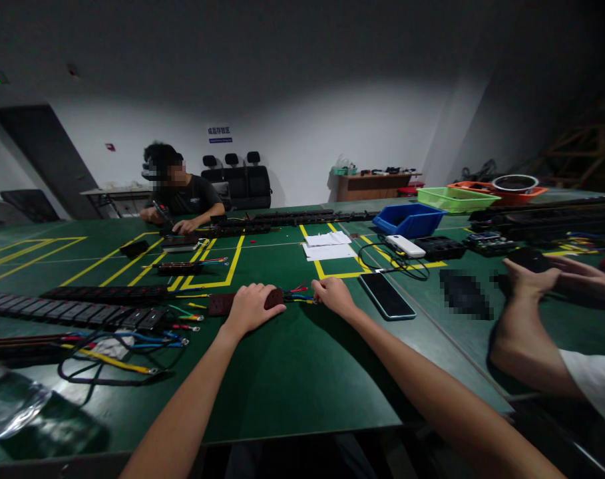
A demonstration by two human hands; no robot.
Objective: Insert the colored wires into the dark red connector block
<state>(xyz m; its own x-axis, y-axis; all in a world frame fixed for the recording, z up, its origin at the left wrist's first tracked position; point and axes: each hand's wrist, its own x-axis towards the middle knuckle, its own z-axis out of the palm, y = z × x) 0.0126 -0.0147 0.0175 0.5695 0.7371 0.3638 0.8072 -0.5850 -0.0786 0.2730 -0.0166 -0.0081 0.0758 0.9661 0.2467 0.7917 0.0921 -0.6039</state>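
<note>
My left hand is wrapped over a dark red-brown rectangular block and holds it against the green table; the palm hides its middle. Thin coloured wires, red, blue and yellow among them, run out of the block's right end. At their far ends my right hand is closed, fingertips pinched on the wires. Which wire it grips is too small to tell. To the left lie long black segmented strips with coloured leads ending in metal ring terminals.
A phone lies right of my right hand, near a white power bank with a black cable. Papers and a blue bin are farther back. A clear bottle is front left. Co-workers sit opposite and at right.
</note>
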